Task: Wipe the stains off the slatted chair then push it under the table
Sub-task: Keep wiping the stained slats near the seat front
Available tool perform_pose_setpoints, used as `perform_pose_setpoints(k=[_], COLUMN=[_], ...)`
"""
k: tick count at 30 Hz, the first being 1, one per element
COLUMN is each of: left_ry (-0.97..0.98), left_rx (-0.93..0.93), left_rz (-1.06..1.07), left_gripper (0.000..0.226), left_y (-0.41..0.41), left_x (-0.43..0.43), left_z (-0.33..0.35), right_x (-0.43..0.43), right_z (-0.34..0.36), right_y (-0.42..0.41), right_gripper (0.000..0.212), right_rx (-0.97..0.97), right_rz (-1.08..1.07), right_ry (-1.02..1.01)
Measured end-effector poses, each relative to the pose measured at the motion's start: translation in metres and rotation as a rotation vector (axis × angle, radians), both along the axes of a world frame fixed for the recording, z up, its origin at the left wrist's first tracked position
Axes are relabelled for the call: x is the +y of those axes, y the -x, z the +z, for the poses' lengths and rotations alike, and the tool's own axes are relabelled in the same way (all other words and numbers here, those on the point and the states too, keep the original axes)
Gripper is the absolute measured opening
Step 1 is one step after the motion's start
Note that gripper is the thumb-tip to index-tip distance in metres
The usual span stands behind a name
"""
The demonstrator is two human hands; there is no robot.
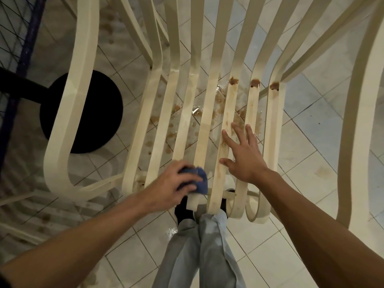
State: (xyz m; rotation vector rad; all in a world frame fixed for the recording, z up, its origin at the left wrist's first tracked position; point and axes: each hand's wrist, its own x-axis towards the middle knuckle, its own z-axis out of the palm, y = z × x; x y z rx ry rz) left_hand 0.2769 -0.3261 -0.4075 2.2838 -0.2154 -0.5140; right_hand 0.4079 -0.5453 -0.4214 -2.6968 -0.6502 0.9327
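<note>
Slatted chair [208, 121], cream, seen from straight above, standing on the tiled floor [311, 142] directly in front of the person's legs (jeans [207, 246] at the seat's front edge). Left hand [172, 181]: fingers curled round a bunched blue cloth [202, 181], pressing it onto the front curl of one middle seat slat. Right hand [245, 161]: flat, fingers straight and spread across the slats to the right of the cloth, holding nothing; whether the palm bears on the slats or sits just over them cannot be told. Stain status: three thick brown blobs [255, 83] sit at the back of the seat, one on each of three right-hand slats, well apart from the cloth and untouched by it. Faint brown streaks [227, 121] run down those same slats toward the right hand's fingertips. Slats on the left side look cleaner, though the light is dim. Under the seat the tiles carry brown spatter [154, 119] and a wet sheen. Judgement: wiping is at an early stage, confined to the front edge; the rear blobs and the streaks remain. The push has not begun. A dark round base [87, 113] lies left of the chair, possibly the table's foot, but no table top is in view to confirm it.
</note>
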Motion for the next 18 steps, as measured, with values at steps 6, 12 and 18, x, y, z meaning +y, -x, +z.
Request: perform_pose_setpoints(k=[6,12,18], left_ry=[-0.131,-0.49,-0.556], left_rx=[-0.123,-0.109,-0.074], left_rz=[0.26,-0.08,-0.288], left_gripper=[0.028,0.021,0.024], left_y=[-0.124,-0.152,-0.102], left_x=[-0.014,-0.034,-0.046], left_z=[0.002,-0.011,-0.003], right_x=[-0.002,-0.002,-0.004], right_z=[-0.003,-0.004,-0.005], right_y=[0.001,0.0,-0.002], right_gripper=[0.083,0.085,0.086], right_rx=[-0.005,-0.015,-0.015], right_rz=[-0.016,-0.023,-0.005], right_ry=[-0.019,-0.008,-0.006])
